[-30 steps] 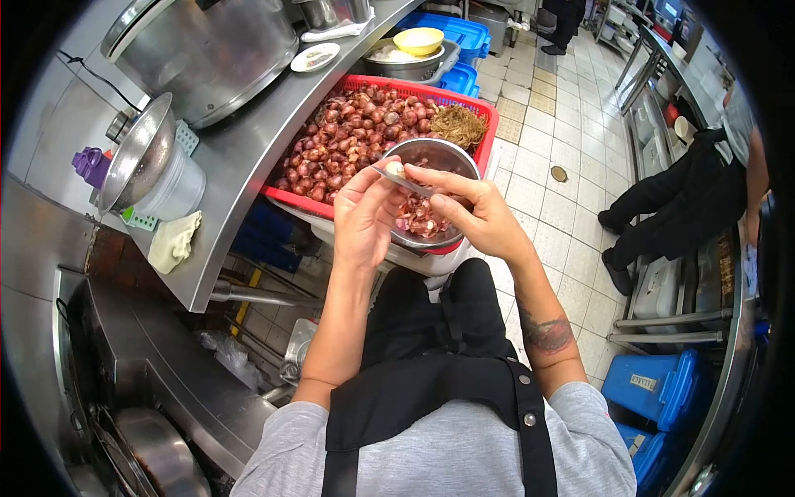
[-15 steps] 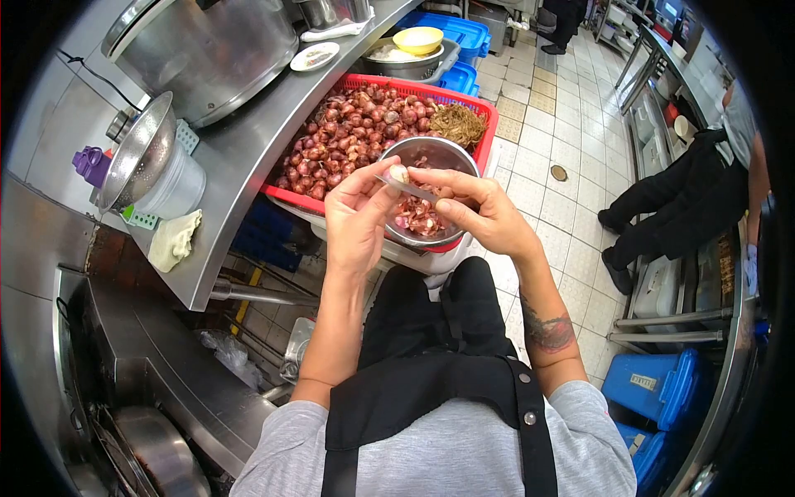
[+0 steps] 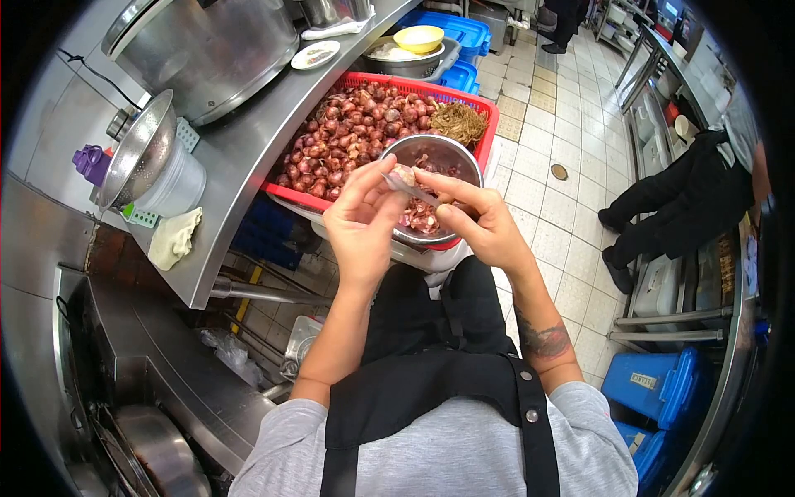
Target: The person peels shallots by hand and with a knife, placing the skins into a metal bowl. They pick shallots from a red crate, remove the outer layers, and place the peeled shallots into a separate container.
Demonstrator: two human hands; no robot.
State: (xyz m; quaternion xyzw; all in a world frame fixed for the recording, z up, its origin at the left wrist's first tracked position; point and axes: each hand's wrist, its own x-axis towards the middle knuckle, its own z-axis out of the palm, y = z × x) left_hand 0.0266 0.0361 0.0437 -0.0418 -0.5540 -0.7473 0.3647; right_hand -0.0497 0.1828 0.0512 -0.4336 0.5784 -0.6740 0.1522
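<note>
My left hand (image 3: 362,222) pinches a small shallot (image 3: 402,175) between thumb and fingertips. My right hand (image 3: 482,217) grips a small knife (image 3: 421,195), its blade against the shallot. Both hands meet over a steel bowl (image 3: 474,170) that holds reddish skins and shallot pieces (image 3: 421,217). Behind the bowl, a red plastic basket (image 3: 490,124) is filled with whole shallots (image 3: 364,116). A clump of dry, stringy roots or stalks (image 3: 460,123) lies at the basket's right corner.
At left runs a steel counter (image 3: 248,157) with a large pot (image 3: 207,58), a colander (image 3: 141,157) and a cloth (image 3: 175,239). Another person in black trousers (image 3: 675,195) stands at right by a steel bench. Blue lidded bins (image 3: 650,385) sit at lower right.
The shallot has turned in my left fingers, and the knife blade has shifted slightly along it. Both hands stay over the bowl.
</note>
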